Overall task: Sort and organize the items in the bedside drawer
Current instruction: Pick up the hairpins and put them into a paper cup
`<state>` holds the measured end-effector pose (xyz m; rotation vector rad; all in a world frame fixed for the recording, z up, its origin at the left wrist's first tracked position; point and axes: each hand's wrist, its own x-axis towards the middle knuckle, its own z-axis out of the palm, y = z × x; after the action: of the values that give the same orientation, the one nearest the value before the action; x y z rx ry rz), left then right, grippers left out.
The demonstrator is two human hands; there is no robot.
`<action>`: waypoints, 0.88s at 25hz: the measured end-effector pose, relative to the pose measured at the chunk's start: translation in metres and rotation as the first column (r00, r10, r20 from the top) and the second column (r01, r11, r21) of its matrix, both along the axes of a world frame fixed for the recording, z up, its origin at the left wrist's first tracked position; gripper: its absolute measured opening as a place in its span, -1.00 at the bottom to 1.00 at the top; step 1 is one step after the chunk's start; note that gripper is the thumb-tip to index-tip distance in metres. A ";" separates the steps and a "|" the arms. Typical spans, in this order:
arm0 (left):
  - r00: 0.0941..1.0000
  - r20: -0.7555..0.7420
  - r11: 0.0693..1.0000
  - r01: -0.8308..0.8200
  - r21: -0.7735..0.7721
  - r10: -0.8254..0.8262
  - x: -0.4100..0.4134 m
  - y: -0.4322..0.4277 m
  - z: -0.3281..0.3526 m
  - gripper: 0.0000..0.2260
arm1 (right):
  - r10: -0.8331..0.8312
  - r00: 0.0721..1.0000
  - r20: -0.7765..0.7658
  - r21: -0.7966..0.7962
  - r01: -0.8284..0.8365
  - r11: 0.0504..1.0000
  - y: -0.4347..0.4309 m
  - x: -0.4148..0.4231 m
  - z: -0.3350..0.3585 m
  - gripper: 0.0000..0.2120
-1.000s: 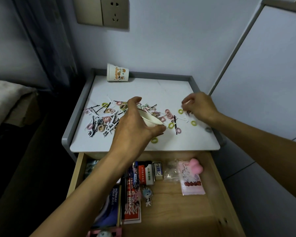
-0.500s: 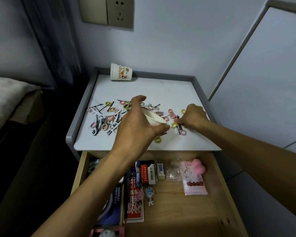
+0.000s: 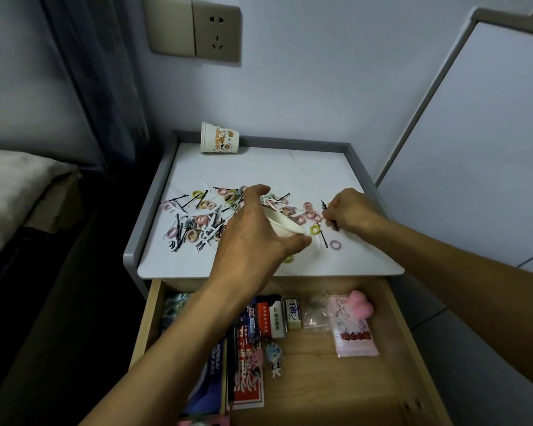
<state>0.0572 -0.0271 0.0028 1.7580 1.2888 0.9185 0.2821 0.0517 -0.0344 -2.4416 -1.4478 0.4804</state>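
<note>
Standing open, drawer (image 3: pixel 336 385): pulled out nearest the camera below the nightstand, its wooden floor bare on the right.
Drawer contents: a blue booklet (image 3: pixel 210 373), a red card packet (image 3: pixel 246 382) and small keychain figures (image 3: pixel 273 355) lie at the left; a red-and-white pack (image 3: pixel 270 318), a white box (image 3: pixel 293 313), a clear bag (image 3: pixel 316 312), a pink packet (image 3: pixel 353 333) and a pink plush piece (image 3: pixel 361 307) line the back.
Left hand (image 3: pixel 253 241): reaches over the drawer and wraps thumb and fingers round a cream paper cup (image 3: pixel 285 227), held tilted with its mouth to the right, above the white tabletop (image 3: pixel 259 167).
Right hand (image 3: pixel 350 212): fingers curled, pinching a bunch of black hairpins (image 3: pixel 333 224) just right of the cup's mouth.
Near the cup: a yellow-green hair tie (image 3: pixel 314 229), a pink hair tie (image 3: pixel 335 244) and a green hair tie (image 3: pixel 288 258) lie on the top.
Left of the hands: a scattered heap of hair ties and loose pins (image 3: pixel 197 219).
Back left corner: a printed paper cup (image 3: pixel 219 138) lies on its side against the grey rim (image 3: pixel 148 216).
Wall behind: a wall socket (image 3: pixel 217 32).
Far left: a bed edge (image 3: pixel 10 192).
</note>
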 end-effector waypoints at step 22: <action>0.993 0.023 0.993 -0.118 0.026 0.117 -0.010 0.002 -0.002 -0.05 | 0.237 0.972 -0.008 0.036 -0.236 0.971 -0.033 0.001 0.007 -0.85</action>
<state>0.0471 -0.0250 0.0011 1.7034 1.3839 1.0229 0.2833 0.0187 -0.0279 -2.2456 -1.7371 0.5125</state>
